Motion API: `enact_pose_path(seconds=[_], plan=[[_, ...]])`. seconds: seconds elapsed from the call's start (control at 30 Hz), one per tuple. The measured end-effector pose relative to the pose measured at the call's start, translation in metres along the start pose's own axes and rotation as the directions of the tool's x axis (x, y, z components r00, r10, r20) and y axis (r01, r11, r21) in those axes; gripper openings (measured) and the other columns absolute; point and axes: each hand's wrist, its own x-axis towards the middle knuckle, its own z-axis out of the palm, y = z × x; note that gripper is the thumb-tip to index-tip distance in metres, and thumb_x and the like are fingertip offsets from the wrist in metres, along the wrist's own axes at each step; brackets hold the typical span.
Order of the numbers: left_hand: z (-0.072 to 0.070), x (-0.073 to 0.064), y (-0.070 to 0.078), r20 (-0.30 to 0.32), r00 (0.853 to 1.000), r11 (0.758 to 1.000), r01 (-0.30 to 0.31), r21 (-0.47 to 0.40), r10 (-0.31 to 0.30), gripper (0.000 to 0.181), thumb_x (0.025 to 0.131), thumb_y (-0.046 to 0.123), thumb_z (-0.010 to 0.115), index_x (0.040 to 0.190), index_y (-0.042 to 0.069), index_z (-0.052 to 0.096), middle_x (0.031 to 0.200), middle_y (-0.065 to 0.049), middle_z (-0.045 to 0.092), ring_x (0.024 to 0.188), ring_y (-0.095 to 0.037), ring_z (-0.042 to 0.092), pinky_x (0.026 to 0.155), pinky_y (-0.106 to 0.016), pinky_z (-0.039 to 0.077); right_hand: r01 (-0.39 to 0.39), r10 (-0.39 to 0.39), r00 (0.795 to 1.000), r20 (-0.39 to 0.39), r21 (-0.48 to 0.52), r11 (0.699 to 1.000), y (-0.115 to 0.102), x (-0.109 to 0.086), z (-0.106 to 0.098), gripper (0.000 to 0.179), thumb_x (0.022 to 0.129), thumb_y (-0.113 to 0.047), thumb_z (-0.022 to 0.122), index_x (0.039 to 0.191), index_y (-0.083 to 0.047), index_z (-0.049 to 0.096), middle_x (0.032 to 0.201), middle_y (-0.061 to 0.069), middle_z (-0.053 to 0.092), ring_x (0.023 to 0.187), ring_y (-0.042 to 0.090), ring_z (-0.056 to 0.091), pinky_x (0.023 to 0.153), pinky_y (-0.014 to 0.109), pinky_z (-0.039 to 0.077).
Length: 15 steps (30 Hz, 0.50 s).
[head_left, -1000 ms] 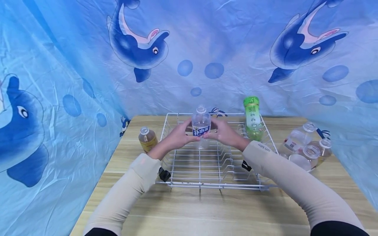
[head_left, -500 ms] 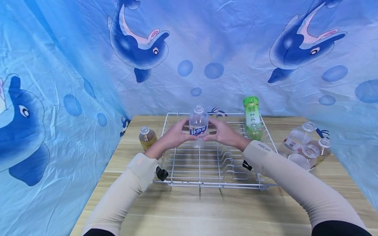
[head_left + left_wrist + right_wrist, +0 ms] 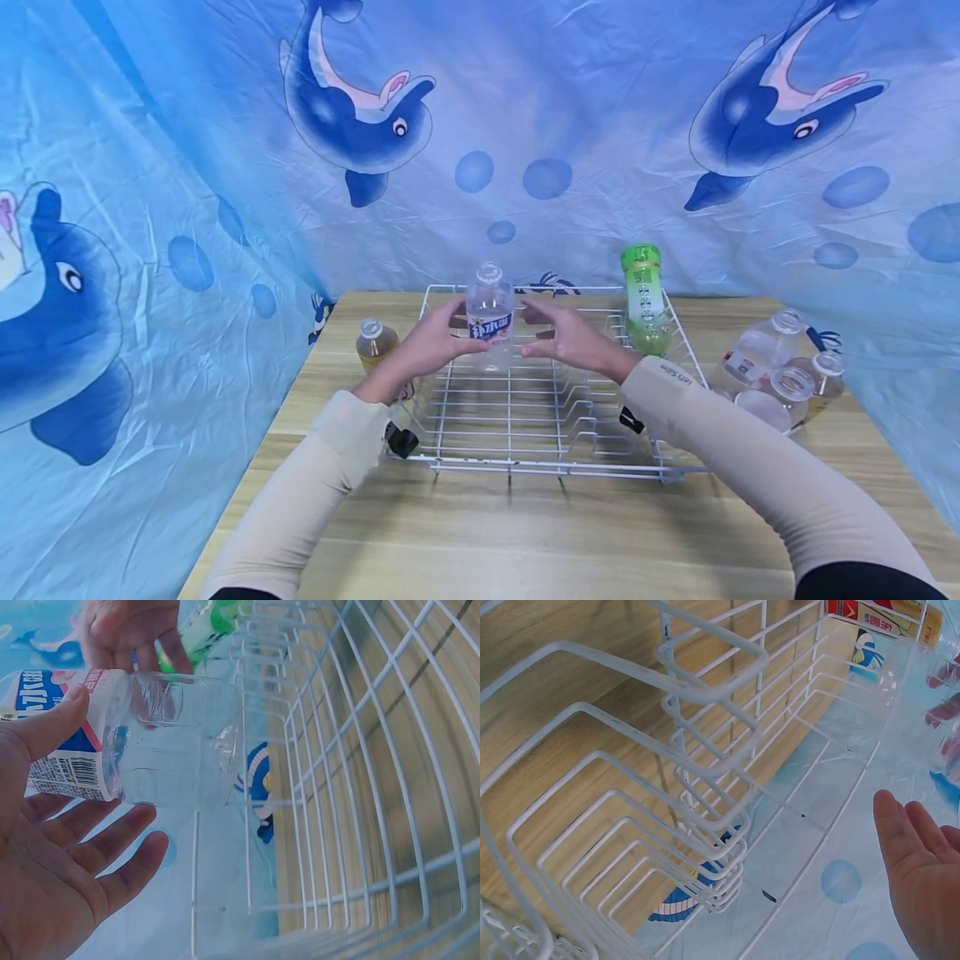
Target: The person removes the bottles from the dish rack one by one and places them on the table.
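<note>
A clear plastic bottle with a blue, white and pink label stands upright over the back of the white wire dish rack, its top uncapped. My left hand holds it from the left; in the left wrist view the thumb lies on the label and the fingers curve round the other side. To the right of the bottle, a small gap away, is my right hand, fingers spread and touching nothing. The right wrist view has that hand beside the see-through bottle at the frame's edge.
A green bottle stands in the rack's back right corner. Left of the rack is a bottle with a yellow label. Several clear bottles cluster on the wooden table at right. A blue dolphin-print sheet hangs behind.
The clear bottle has moved left, and my left hand with it. My right hand, earlier at the bottle too, has come away, leaving a gap.
</note>
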Motion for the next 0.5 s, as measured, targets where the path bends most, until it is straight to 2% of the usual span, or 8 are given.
enact_pose_path(seconds=[0.1,0.2,0.5], plan=[[-0.008,-0.006,-0.002,-0.028,0.999,1.000,0.023,0.004,-0.023,0.080,0.083,0.025,0.084,0.150,0.011,0.043,0.133,-0.010,0.061,0.120,-0.029,0.060,0.099,-0.048,0.052,-0.010,0.010,1.000,-0.001,-0.023,1.000,0.000,-0.001,0.000,0.093,0.087,-0.026,0.080,0.159,-0.006,0.026,0.148,0.024,0.048,0.134,0.037,0.049,0.104,0.048,0.048],[-0.015,-0.011,-0.007,-0.036,0.998,0.999,0.041,-0.006,-0.042,0.080,0.085,0.027,0.083,0.151,0.012,0.042,0.134,-0.009,0.060,0.121,-0.029,0.059,0.098,-0.047,0.052,-0.019,0.019,1.000,0.002,-0.030,0.999,0.001,-0.002,-0.001,0.094,0.086,-0.028,0.081,0.160,-0.009,0.025,0.150,0.022,0.047,0.135,0.036,0.049,0.104,0.049,0.048],[-0.027,-0.023,-0.015,-0.073,0.995,0.997,0.072,-0.012,-0.072,0.082,0.084,0.032,0.083,0.151,0.012,0.042,0.133,-0.010,0.060,0.120,-0.030,0.059,0.096,-0.047,0.053,-0.037,0.038,0.999,0.020,-0.025,0.999,0.006,0.000,0.002,0.093,0.087,-0.028,0.081,0.160,-0.010,0.027,0.150,0.023,0.046,0.134,0.036,0.049,0.105,0.048,0.048]])
